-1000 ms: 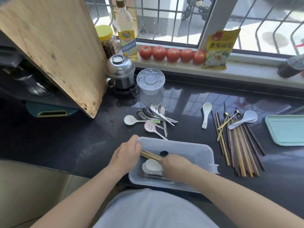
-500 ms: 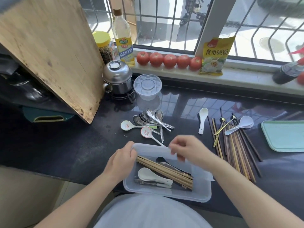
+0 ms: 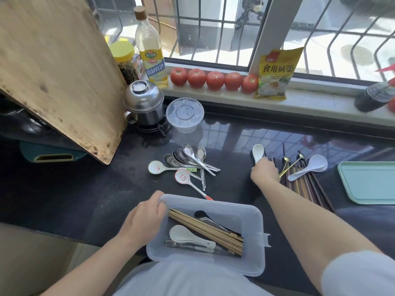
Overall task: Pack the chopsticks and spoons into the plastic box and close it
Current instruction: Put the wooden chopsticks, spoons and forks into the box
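The clear plastic box [image 3: 213,202] sits at the counter's near edge. Inside it lie several wooden chopsticks [image 3: 205,229], a white spoon [image 3: 188,236], a fork and a dark spoon. My left hand [image 3: 145,216] grips the box's left rim. My right hand [image 3: 264,171] is stretched out to the right of the box, its fingers curled over the handle of a white ceramic spoon [image 3: 258,151] on the counter. Just right of that hand lies a pile of dark and light chopsticks [image 3: 307,186] with a gold spoon and another white spoon [image 3: 314,165] on top.
A heap of metal and patterned spoons [image 3: 192,161] lies behind the box. A mint-green tray [image 3: 369,182] rests at the far right. A steel pot [image 3: 145,105], a clear bowl [image 3: 184,114] and a leaning wooden board [image 3: 53,67] stand at the back left.
My right hand left the box, where it laid chopsticks, and reached right and forward to the white spoon. My left hand stayed on the box rim.
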`<state>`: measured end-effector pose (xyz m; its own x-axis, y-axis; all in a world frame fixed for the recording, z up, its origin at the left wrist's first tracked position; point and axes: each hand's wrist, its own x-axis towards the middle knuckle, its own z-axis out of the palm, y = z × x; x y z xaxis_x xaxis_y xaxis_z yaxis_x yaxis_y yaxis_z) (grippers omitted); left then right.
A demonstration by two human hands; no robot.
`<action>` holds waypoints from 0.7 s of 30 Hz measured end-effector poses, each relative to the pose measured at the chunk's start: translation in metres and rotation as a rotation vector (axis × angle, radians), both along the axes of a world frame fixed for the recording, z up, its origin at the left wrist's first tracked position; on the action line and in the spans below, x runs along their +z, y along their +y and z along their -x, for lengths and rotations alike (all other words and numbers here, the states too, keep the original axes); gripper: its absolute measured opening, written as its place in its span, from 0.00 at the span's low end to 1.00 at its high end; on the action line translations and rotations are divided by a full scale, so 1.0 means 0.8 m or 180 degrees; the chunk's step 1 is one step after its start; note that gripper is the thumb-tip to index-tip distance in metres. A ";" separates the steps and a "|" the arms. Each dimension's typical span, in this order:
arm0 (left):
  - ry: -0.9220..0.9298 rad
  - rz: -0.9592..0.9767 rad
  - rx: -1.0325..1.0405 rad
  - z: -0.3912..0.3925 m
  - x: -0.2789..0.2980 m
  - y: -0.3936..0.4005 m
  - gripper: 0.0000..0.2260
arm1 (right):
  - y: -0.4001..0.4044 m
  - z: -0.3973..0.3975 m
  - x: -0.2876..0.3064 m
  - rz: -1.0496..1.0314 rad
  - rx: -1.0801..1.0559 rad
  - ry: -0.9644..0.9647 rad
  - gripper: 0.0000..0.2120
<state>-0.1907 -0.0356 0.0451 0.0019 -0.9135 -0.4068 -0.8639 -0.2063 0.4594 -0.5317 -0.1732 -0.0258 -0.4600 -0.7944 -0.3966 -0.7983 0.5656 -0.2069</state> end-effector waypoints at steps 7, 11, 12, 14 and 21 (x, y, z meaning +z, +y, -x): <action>0.0026 0.0003 -0.0007 0.000 0.001 0.000 0.06 | 0.001 0.010 0.015 -0.0017 0.0090 -0.0554 0.09; 0.0019 0.0035 -0.0045 0.000 0.000 -0.002 0.06 | 0.019 0.008 0.022 0.0097 0.0146 -0.0826 0.06; 0.0010 0.0051 -0.0088 0.000 -0.001 -0.002 0.07 | 0.025 0.008 0.018 -0.0022 0.0205 -0.0749 0.07; -0.0019 0.0071 -0.0153 0.001 0.000 -0.003 0.07 | 0.035 0.011 0.006 -0.0211 0.0279 -0.0490 0.08; -0.0112 0.0105 -0.0134 0.005 0.002 -0.002 0.06 | 0.039 0.013 -0.022 -0.0074 0.0119 -0.0246 0.10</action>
<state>-0.1947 -0.0372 0.0465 -0.0232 -0.9260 -0.3767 -0.8872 -0.1546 0.4346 -0.5421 -0.1424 -0.0432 -0.3975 -0.8007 -0.4482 -0.8012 0.5409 -0.2559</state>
